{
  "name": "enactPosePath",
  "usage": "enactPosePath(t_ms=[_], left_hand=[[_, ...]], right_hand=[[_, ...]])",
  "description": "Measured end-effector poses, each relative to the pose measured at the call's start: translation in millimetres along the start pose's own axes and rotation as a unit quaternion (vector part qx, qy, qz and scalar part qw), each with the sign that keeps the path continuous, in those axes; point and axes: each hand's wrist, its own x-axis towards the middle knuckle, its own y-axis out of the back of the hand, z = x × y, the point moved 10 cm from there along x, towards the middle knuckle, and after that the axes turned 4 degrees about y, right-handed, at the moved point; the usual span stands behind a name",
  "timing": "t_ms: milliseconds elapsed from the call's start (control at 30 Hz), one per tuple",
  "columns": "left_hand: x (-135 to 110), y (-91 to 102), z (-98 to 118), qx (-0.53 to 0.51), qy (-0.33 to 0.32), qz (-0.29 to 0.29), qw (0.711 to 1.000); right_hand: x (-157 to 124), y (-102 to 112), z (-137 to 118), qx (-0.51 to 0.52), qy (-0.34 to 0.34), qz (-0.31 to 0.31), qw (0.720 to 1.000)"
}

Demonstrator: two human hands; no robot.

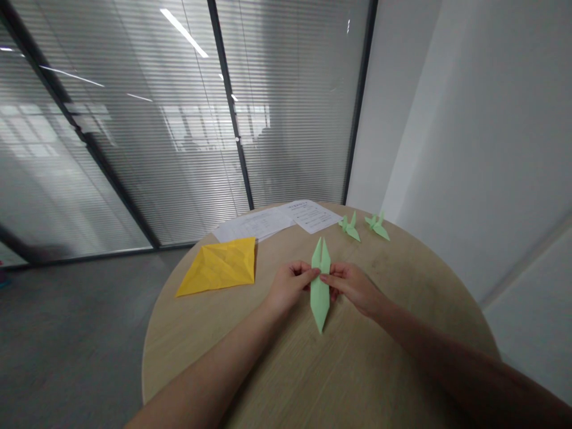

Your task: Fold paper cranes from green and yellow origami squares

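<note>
A long, narrow piece of folded light green paper [320, 301] is held between both hands over the table's middle. Its far end splits into two points; the near end comes to a single tip. My left hand [290, 285] pinches its left edge, thumb on top and fingers partly hidden beneath. On the opposite edge my right hand [351, 286] grips it the same way, the thumb nearly meeting the left one. Beyond the right hand stand two green origami cranes, one nearer the papers [350, 227] and one farther right [378, 226].
A creased yellow paper sheet [218, 266] lies on the left of the round wooden table [277, 381]. Printed white papers [308, 215] rest along the far edge. Behind the table are glass panels with blinds [295, 119], and a white wall [504, 149] rises on the right.
</note>
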Motion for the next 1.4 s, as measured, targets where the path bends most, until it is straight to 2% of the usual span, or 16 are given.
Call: enactPosePath(t_ms=[267,433,500,667,833,967,1400], left_hand=[[3.5,-0.1,0.9,0.029,-0.002,-0.013,0.999],[5.8,1.8,-2.5,-0.023,-0.025,-0.012,0.999],[6.1,1.8,-2.1,-0.030,-0.037,-0.015,0.999],[5.8,-4.7,-3.8,0.005,-0.026,-0.048,0.999],[8.9,1.2,-8.7,0.013,0.000,-0.025,1.000],[11.6,6.1,-11.5,-0.002,0.013,-0.013,1.000],[8.3,8.3,-6.1,-0.020,-0.013,-0.021,1.000]], right_hand=[[-0.9,3.8,0.8,0.006,0.004,0.013,1.000],[-0.1,22.4,-1.4,0.019,0.018,0.096,0.995],[0.8,26.1,0.3,0.018,0.022,0.105,0.994],[2.1,26.2,0.1,-0.002,0.055,0.092,0.994],[2.0,17.0,-4.4,-0.014,0.070,0.048,0.996],[2.7,17.6,-5.5,-0.021,0.070,0.046,0.996],[-1.6,17.8,-13.8,-0.014,0.070,0.036,0.997]])
